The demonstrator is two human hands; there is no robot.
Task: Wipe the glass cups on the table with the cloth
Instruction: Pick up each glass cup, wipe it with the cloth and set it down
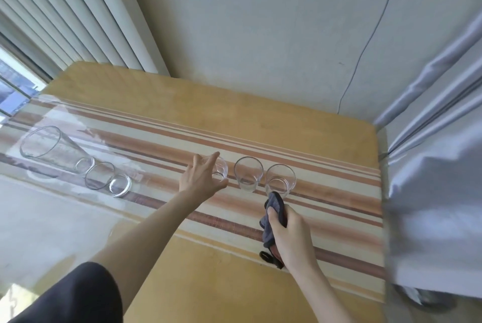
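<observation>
Several clear glass cups stand in a row on the striped table. My left hand is spread around a small glass in the middle, fingers touching its side; I cannot tell if it is gripped. To its right stand two more small glasses. My right hand is closed on a dark grey cloth, just in front of the rightmost glass. At the left stand a tall glass and a shorter wide glass.
The table is covered by a yellow cloth with brown and cream stripes under a clear sheet. A plain wall runs behind it. A grey curtain hangs along the right edge, and window blinds rise at the left.
</observation>
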